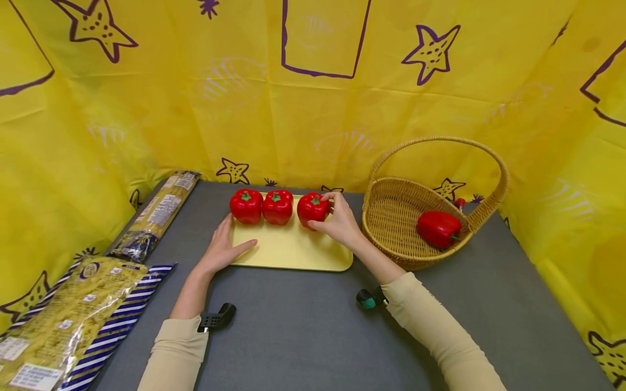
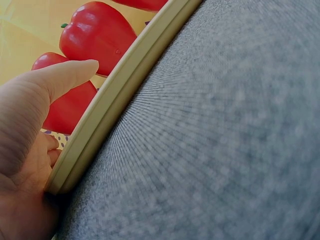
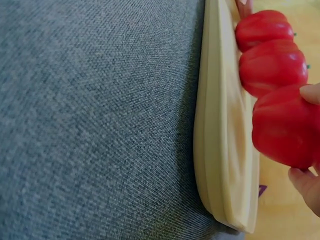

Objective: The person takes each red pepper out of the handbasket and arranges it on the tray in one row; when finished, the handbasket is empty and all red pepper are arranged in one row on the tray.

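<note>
My right hand (image 1: 344, 221) grips a red bell pepper (image 1: 309, 210) between thumb and fingers, over the right part of a pale yellow tray (image 1: 293, 252). In the right wrist view this bell pepper (image 3: 280, 130) shows close up, fingertips on its side. Two more red bell peppers, one at the tray's left end (image 1: 246, 209) and one beside it (image 1: 277, 209), stand upright with green stems up. My left hand (image 1: 220, 251) rests at the tray's left edge, fingers along the outside. Its thumb (image 2: 75, 72) extends straight over the rim in the left wrist view.
A wicker basket (image 1: 391, 217) with a tall handle stands right of the tray. Another red bell pepper (image 1: 437, 228) lies on its side in it. Two plastic packages, one long (image 1: 158, 214) and one wide (image 1: 83, 320), lie at the left. Yellow cloth (image 1: 313, 125) hangs behind the grey table (image 1: 303, 331).
</note>
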{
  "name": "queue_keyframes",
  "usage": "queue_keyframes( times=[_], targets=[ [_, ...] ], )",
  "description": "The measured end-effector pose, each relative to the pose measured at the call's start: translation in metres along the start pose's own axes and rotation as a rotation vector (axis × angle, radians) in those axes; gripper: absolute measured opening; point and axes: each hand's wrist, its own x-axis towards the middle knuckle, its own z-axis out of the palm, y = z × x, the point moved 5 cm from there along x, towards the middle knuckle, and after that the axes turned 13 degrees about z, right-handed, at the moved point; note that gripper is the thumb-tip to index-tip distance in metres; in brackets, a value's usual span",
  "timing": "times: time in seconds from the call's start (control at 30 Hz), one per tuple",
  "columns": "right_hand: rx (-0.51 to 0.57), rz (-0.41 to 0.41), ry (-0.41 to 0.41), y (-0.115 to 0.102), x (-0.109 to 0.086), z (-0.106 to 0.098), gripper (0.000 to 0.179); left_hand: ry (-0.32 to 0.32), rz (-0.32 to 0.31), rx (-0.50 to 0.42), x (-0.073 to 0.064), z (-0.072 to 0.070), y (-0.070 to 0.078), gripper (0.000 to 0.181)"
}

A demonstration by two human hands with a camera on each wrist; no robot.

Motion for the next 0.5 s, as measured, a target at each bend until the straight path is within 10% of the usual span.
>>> queue_keyframes(
  times=[0.5],
  targets=[
    [-0.053, -0.042, 0.005, 0.004, 0.008, 0.011, 0.063, -0.002, -0.009, 0.006, 0.001, 0.001, -0.001, 0.108]
  ],
)
